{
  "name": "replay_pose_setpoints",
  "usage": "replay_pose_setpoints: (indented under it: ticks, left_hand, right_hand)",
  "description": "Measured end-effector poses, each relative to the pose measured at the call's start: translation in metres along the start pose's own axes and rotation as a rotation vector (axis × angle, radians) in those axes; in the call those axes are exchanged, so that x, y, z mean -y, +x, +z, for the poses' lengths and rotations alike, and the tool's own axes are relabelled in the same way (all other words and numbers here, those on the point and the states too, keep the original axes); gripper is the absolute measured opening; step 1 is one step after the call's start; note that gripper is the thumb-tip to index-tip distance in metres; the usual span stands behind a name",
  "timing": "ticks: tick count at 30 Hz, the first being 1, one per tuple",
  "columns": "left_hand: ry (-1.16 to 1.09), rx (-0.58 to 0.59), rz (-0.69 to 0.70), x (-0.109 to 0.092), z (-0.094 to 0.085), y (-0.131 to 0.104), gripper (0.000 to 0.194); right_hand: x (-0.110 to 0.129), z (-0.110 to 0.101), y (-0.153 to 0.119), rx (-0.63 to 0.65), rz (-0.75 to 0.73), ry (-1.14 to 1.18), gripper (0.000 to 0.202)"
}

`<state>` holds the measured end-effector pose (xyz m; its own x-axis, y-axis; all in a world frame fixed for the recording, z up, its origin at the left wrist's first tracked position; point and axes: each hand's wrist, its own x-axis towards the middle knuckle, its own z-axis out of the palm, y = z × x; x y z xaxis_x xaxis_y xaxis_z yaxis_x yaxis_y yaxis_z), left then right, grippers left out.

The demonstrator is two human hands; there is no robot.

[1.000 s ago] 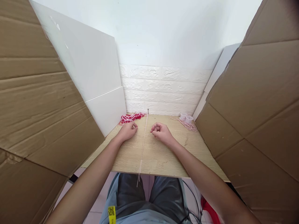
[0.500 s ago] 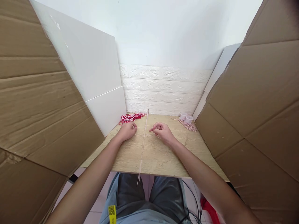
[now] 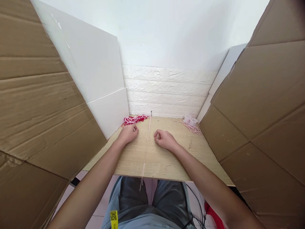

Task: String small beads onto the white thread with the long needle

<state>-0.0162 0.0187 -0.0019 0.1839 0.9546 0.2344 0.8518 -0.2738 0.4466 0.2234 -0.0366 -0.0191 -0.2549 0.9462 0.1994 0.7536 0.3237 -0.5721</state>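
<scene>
Both hands sit slightly farther from the taut string than half a second ago

Left hand (image 3: 128, 133) is a little farther out to its own side; right hand (image 3: 165, 139) is also a touch nearer the person's body. Between them, touching neither, a thin pale string (image 3: 145, 152) runs down the middle of a wooden table (image 3: 166, 162), from a small dark hook (image 3: 151, 113) at the wall to the near edge, where its loose ends hang over.

The left fingers are curled in, tips almost together; whether they pinch a thread, I cannot tell. The right hand is loosely curled, thumb and forefinger forming a ring; a fine thread (image 3: 148, 133) seems to lead from the string toward it, but is too faint to confirm a hold.

The step in hand appears to be working that fine thread around the string, perhaps pulling it snug. The next move likely calls for an even, gentle tug from both sides, with the string kept straight.

Behind the left hand lies a red and pink bundle of cord (image 3: 134, 120). At the far right, clear plastic cups (image 3: 193, 122) stand beside a pale pink skein (image 3: 193, 129).
</scene>
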Motion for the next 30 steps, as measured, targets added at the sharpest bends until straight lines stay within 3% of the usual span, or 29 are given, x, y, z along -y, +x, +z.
replay_pose_setpoints:
  ticks: [7, 13, 20, 30]
  left_hand:
    - [-0.297, 0.183, 0.222, -0.016, -0.001, -0.006, 0.025]
    - [-0.421, 0.351, 0.265, -0.018, 0.001, -0.009, 0.021]
    - [-0.409, 0.380, 0.245, -0.018, 0.001, -0.010, 0.016]
    - [-0.432, 0.319, 0.166, -0.018, -0.005, -0.008, 0.011]
  right_hand:
    - [0.003, 0.004, -0.001, -0.172, -0.063, -0.064, 0.023]
    - [0.010, 0.007, -0.005, -0.081, -0.124, -0.012, 0.010]
    - [0.015, 0.007, -0.004, 0.004, -0.091, -0.002, 0.009]
    - [0.013, -0.005, -0.005, 0.042, -0.023, -0.027, 0.010]
